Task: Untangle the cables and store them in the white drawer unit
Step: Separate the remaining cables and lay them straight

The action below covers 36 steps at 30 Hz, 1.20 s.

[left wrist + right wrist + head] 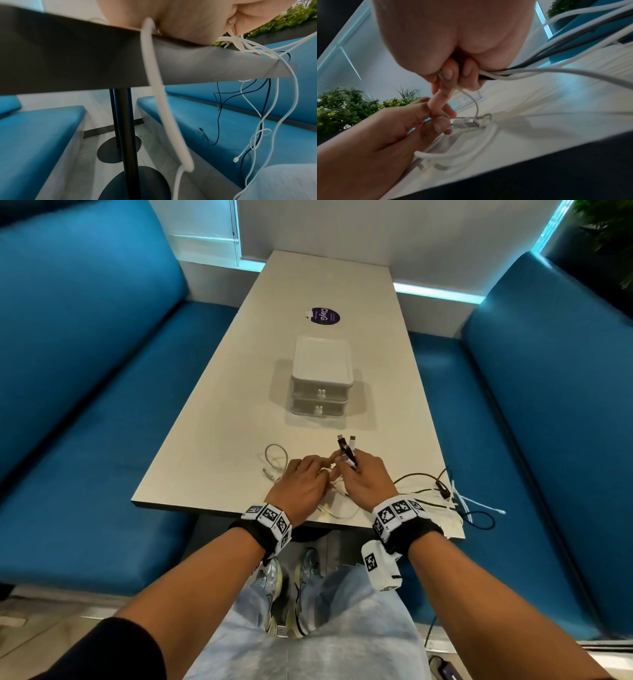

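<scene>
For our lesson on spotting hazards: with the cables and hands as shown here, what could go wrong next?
1. The loose black and white cable ends hang off the pale table's edge; a pull might drag them or snag the knot tighter.
2. The right hand grips several plugs together, so one could slip free.
3. The white two-drawer unit looks shut, and both hands are busy.

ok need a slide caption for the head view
Right hand grips a bunch of cable plugs while left hand pinches another, before the closed white drawer unit.
</scene>
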{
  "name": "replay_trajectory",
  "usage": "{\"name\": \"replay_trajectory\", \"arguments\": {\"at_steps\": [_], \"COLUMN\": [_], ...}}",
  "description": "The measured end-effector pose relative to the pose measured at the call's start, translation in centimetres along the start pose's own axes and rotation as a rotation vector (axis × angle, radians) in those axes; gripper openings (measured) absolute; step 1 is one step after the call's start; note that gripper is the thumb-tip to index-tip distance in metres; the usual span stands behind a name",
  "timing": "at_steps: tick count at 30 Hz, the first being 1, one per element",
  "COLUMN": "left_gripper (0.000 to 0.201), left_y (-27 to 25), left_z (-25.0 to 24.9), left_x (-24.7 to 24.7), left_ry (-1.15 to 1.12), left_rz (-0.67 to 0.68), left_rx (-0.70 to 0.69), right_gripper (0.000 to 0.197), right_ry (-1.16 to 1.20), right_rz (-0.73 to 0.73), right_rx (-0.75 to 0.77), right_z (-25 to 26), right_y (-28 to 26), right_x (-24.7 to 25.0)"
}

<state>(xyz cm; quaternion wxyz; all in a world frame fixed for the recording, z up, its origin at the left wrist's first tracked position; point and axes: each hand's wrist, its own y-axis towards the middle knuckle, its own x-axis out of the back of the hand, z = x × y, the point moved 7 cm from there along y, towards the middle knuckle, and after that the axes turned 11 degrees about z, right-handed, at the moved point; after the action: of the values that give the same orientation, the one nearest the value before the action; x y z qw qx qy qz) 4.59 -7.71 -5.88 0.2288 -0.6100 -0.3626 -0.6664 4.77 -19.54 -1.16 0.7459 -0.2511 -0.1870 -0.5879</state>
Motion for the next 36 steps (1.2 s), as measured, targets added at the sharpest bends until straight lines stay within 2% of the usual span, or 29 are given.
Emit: {"name": "replay_trajectory", "arguments": {"at_steps": [4, 7, 9, 11, 13, 16, 19, 21, 24, 26, 29, 33, 36], "left_gripper": [0.018, 0.021, 0.031, 0.038, 0.041, 0.041, 0.04, 0.039, 0.031, 0.028, 0.035, 0.033, 0.041], "left_y": [-0.2, -0.2, -0.2, -0.2, -0.3, -0.3, -0.3, -0.3, -0.4, -0.5, -0.4, -0.6, -0.6], "left_z": [0.3, 0.4, 0.4, 0.4, 0.4, 0.5, 0.5, 0.5, 1.1, 1.5, 1.6, 1.6, 1.2], "left_x": [-0.3, -0.3, -0.2, -0.1, 0.0, -0.1, 0.0, 0.0, -0.5, -0.6, -0.4, -0.1, 0.0], "left_ry": [-0.019, -0.06, -0.074, -0.088, -0.104, -0.1, -0.092, -0.081, -0.075, -0.084, -0.119, -0.107, -0.075], "left_rz": [0.03, 0.013, 0.015, 0.014, 0.012, 0.019, -0.002, 0.0, 0.052, 0.066, 0.064, 0.024, 0.015], "left_rx": [0.013, 0.029, 0.037, 0.042, 0.046, 0.048, 0.048, 0.049, 0.084, 0.107, 0.119, 0.11, 0.119], "right_gripper": [0.019, 0.019, 0.038, 0.046, 0.039, 0.016, 0.021, 0.026, 0.018, 0.026, 0.028, 0.02, 0.018], "right_ry": [-0.175, -0.291, -0.298, -0.299, -0.27, -0.271, -0.351, -0.375, -0.444, -0.554, -0.742, -0.762, -0.681], "right_rz": [0.075, 0.123, 0.12, 0.129, 0.133, 0.138, 0.174, 0.161, 0.095, 0.055, 0.024, -0.082, -0.111], "right_rx": [-0.028, -0.068, -0.084, -0.095, -0.077, -0.083, -0.107, -0.089, -0.08, -0.112, -0.198, -0.356, -0.405], "right_z": [-0.9, -1.5, -1.4, -0.8, -0.3, -0.5, -1.2, -1.7, -2.4, -3.0, -4.3, -6.6, -7.4], "right_y": [0.7, 0.9, 0.7, 0.4, -0.1, -0.2, 0.2, 0.3, 0.2, -0.3, -1.1, -2.9, -3.4], "right_x": [-0.8, -1.1, -1.0, -0.9, -0.8, -0.2, -0.1, -0.1, 0.4, 1.1, 3.2, 7.5, 8.6]}}
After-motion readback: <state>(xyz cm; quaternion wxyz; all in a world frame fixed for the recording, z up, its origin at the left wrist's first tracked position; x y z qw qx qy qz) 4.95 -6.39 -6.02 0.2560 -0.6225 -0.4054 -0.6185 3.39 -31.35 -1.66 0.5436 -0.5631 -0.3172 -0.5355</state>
